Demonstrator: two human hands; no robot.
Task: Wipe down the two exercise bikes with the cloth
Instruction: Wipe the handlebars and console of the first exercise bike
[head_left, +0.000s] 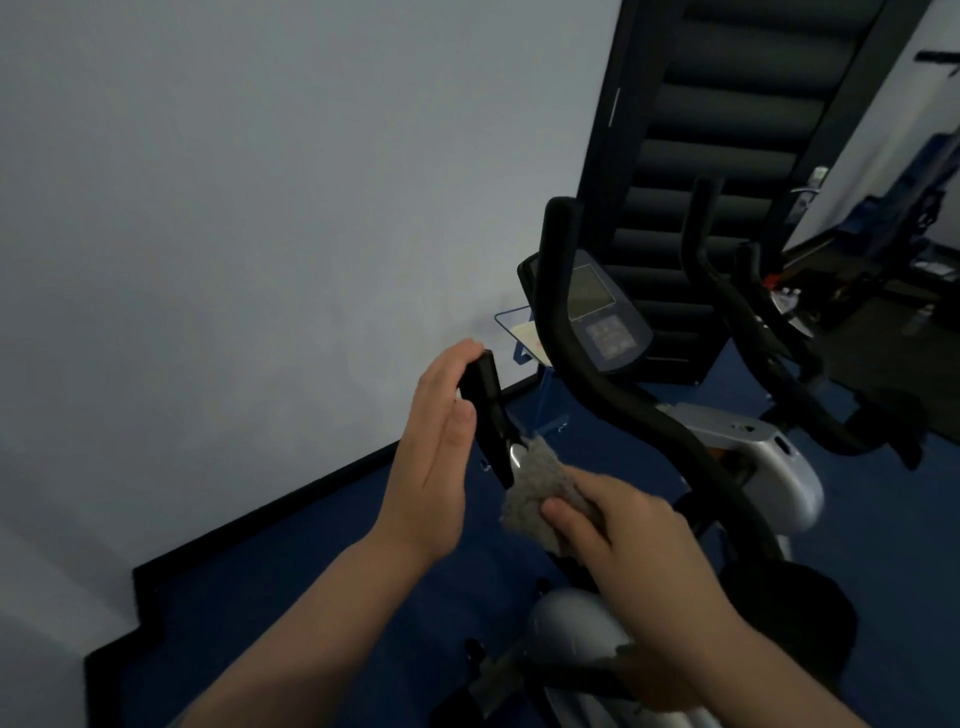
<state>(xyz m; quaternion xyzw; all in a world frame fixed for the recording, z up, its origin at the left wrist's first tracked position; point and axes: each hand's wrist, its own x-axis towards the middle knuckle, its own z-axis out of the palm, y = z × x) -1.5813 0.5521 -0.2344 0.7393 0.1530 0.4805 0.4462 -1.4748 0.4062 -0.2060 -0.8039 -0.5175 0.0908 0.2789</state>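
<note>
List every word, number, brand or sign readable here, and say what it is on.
No text reads clearly.
Grey console screen on the black exercise bike: blank or too dim.
Console button panel: markings too blurred.
Clear sign holder with white sheet by the white wall: blue and red marks, blurred, unreadable.

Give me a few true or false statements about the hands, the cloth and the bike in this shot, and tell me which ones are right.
1. The right hand holds the grey cloth. True.
2. The left hand holds the cloth. False: it rests on the black handlebar end with fingers mostly straight.
3. The cloth is pressed against the handlebar just below the left hand. True.
4. The bike's console screen is covered by the cloth. False: it is uncovered, apart from the cloth.
5. The floor is red. False: it is blue.
</note>
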